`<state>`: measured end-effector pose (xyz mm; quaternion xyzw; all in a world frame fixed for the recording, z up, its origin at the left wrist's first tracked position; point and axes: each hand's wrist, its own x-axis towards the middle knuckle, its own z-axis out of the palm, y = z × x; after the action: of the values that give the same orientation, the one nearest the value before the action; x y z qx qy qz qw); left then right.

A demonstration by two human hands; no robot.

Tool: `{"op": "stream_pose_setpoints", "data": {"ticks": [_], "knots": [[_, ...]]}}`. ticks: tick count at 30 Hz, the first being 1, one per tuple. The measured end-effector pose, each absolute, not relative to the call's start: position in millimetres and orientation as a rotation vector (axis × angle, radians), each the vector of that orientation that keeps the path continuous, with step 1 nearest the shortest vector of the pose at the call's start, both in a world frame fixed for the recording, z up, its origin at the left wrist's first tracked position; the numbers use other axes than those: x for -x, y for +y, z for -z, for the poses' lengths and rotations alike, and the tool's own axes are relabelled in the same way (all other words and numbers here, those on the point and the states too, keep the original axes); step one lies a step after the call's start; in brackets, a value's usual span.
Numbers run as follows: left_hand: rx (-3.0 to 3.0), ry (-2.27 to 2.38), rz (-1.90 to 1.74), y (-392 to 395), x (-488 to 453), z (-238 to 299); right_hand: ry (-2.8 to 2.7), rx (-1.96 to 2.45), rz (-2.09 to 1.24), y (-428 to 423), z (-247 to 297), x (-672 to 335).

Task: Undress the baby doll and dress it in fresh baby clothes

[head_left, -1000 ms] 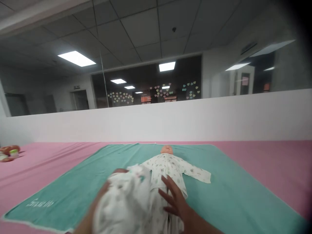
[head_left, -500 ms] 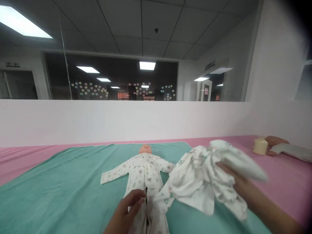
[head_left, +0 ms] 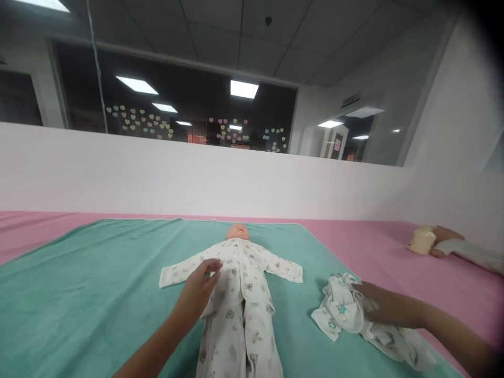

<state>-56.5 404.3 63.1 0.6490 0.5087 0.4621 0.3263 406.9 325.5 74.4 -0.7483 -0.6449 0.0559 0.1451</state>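
Note:
A baby doll point(head_left: 237, 231) in a white printed sleepsuit point(head_left: 240, 294) lies on its back on a green towel point(head_left: 98, 278), arms spread. My left hand point(head_left: 199, 289) hovers over the doll's chest and sleeve on the left side, fingers bent and loosely apart, holding nothing. My right hand point(head_left: 378, 304) rests flat on a crumpled white printed garment point(head_left: 346, 312) lying at the towel's right edge, pressing it down.
The towel lies on a pink sheet point(head_left: 386, 252) bounded by a white low wall point(head_left: 197, 173). At the far right sit a cream bottle point(head_left: 422, 240) and another doll point(head_left: 457, 244). Dark windows with heart stickers stand behind the wall.
My right hand carried the crumpled garment from above the doll to the right and set it down on the towel. My left hand moved up from the doll's legs to its chest.

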Motion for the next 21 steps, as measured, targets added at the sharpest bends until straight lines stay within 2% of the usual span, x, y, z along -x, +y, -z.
{"op": "stream_pose_setpoints", "data": {"ticks": [2, 6, 9, 11, 15, 21], "knots": [[-1.685, 1.330, -1.276, 429.4, 47.3, -69.0, -1.996, 2.094, -0.455, 336.9, -103.1, -384.4], [-1.654, 1.293, -1.337, 484.9, 26.3, -71.8, -1.972, 1.678, -0.517, 385.2, -119.5, -264.1], [-1.682, 1.263, -1.339, 517.2, 13.3, -64.7, -1.953, 1.522, -0.316, 442.9, -99.2, -170.8], [-1.747, 1.213, -1.328, 529.8, 9.4, -56.4, -1.894, 1.675, -0.144, 481.0, -85.4, -132.2], [-1.882, 1.130, -1.299, 539.5, 12.1, -40.3, -1.911, 1.795, -0.133, 527.5, -71.2, -108.0], [-1.964, 1.172, -1.253, 545.2, 17.2, -32.3, -1.983, 1.771, -0.133, 534.6, -65.5, -116.1]]}}
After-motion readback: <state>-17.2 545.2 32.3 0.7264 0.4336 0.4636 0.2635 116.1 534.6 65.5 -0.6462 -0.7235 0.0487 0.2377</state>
